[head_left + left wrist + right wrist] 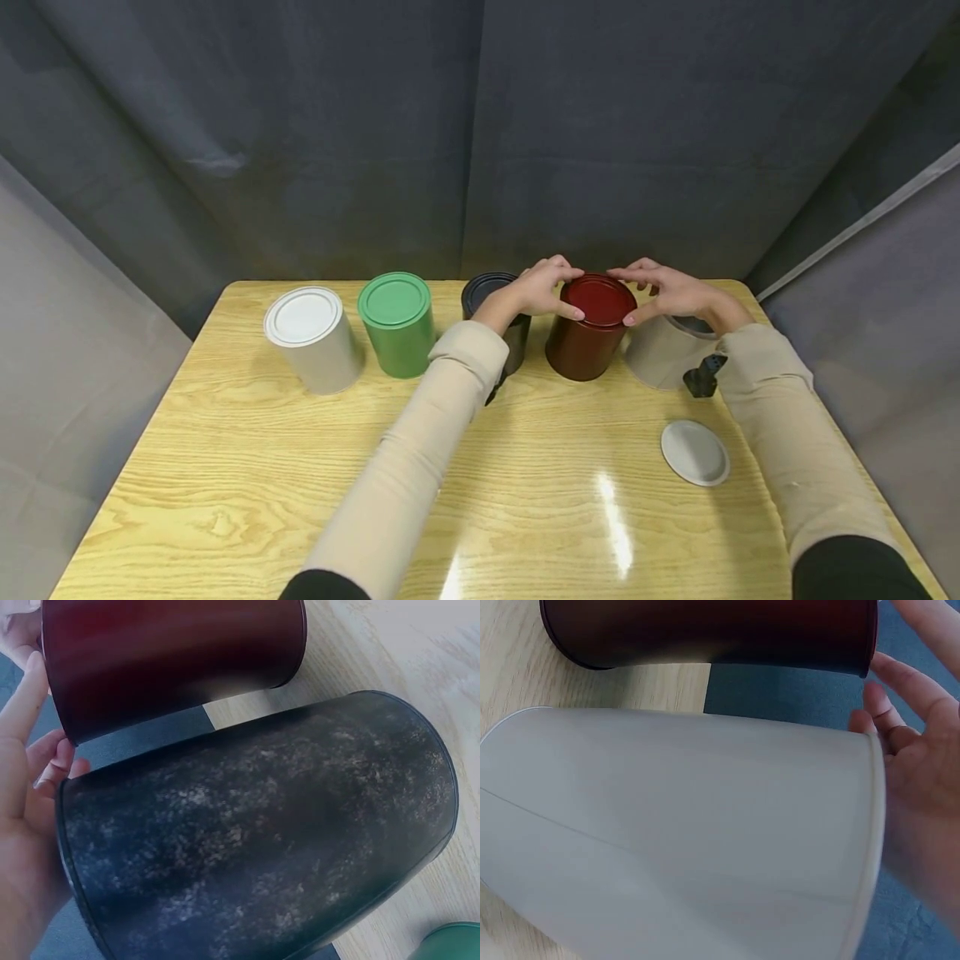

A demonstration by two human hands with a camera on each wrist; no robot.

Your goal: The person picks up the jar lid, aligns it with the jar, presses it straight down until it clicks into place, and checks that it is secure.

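A dark red can (585, 354) with a matching lid (600, 300) stands upright between my two hands. My left hand (534, 292) reaches over a black can (516, 342), thumb and forefinger spread at the red lid's left rim. From the other side my right hand (670, 292) spans the lid's right rim, its thumb at the near edge. Beneath the right wrist is a grey-white can (675, 825), its top uncovered and dark inside. In the left wrist view the black can (255, 832) looks scuffed, and the red can (172, 652) is behind it. Whether the lid sits fully down cannot be told.
A green can (397, 325) and a white can (318, 342) stand to the left, lids on. On the wooden table (247, 467) lies a loose pale lid (695, 452) at the right. Dark cloth (337, 150) hangs behind. A black camera mount (705, 377) is by my right wrist.
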